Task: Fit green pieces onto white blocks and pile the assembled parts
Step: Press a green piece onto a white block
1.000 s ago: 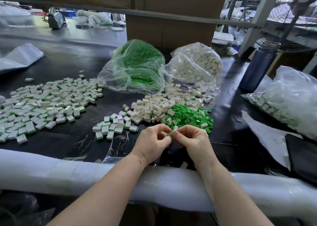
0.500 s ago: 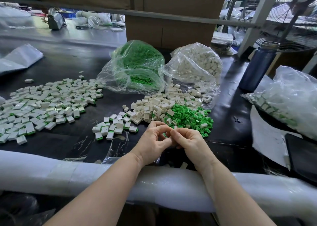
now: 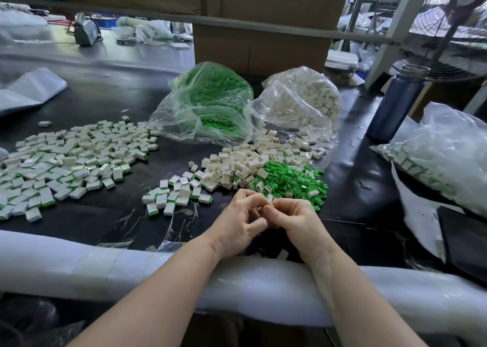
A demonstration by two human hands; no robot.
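My left hand (image 3: 238, 221) and my right hand (image 3: 295, 221) meet fingertip to fingertip just in front of the loose green pieces (image 3: 292, 182). Both hands pinch one small white block with a green piece (image 3: 269, 197) between them; most of it is hidden by the fingers. A heap of loose white blocks (image 3: 237, 167) lies behind my hands. A small group of assembled parts (image 3: 176, 195) sits to the left of my hands. A much larger spread of assembled parts (image 3: 71, 159) covers the left of the black table (image 3: 105, 217).
A clear bag of green pieces (image 3: 210, 104) and a clear bag of white blocks (image 3: 303, 104) stand open at the back. A blue bottle (image 3: 395, 101) and another filled bag (image 3: 442, 157) are on the right. White foam padding (image 3: 79, 265) lines the near table edge.
Both hands have stayed in place, with the fingers shifting around the small part held between them. The piles have not moved.
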